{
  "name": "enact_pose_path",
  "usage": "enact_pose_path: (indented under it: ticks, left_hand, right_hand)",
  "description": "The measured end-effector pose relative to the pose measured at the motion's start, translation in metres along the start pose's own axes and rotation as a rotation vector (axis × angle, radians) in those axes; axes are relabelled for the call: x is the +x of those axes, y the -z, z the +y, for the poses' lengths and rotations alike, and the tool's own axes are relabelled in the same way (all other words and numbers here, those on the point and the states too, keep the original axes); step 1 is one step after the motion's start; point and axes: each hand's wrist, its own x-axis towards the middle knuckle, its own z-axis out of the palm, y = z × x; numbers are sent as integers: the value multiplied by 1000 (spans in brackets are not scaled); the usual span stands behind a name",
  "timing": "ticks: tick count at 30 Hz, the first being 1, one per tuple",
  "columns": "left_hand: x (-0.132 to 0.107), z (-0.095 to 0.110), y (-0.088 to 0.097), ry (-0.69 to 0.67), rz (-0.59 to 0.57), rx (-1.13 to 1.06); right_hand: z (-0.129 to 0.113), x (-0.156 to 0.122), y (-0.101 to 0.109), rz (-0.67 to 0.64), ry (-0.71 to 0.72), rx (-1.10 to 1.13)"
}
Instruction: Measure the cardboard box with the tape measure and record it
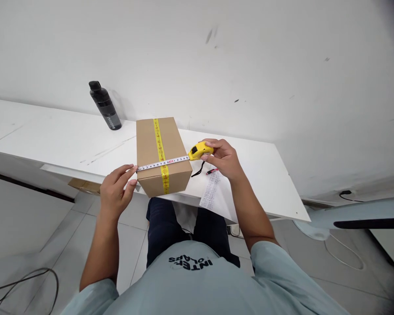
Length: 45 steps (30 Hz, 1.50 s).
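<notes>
A closed cardboard box with yellow printed tape along its top stands at the front edge of the white table. My right hand grips a yellow tape measure at the box's right top edge; a black strap hangs from it. The white, marked blade runs across the top of the box to the left edge. There my left hand pinches the blade's end between its fingers. Beside the box lie a written-on sheet of paper and a red and black pen, below my right hand.
A black bottle stands on the white table near the wall, left of the box. Under the table's left part is another piece of cardboard. Cables lie on the floor at the lower left.
</notes>
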Motion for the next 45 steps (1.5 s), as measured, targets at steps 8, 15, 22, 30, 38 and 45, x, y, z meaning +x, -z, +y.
enact_pose_path:
  ticks: [8,15,22,30,38,45]
  left_hand:
    - [1,-1,-3,-51,15,23]
    - [0,13,-8,27,83,-97]
    - [-5,11,-3,12,68,-63]
    - [-3,15,-3,-12,74,4]
    - [-13,45,6,-142,218,31]
    - [5,105,-7,-488,77,-123]
  right_hand:
    - [3,-1,-1,-10,38,7]
    - [-4,-3,0,12,61,-57]
    - [-4,-4,-3,23,64,-102]
    - [-3,-7,-7,63,83,-140]
    - [-34,-38,-12,21,154,-208]
    - [-59,-76,-24,-117,230,-129]
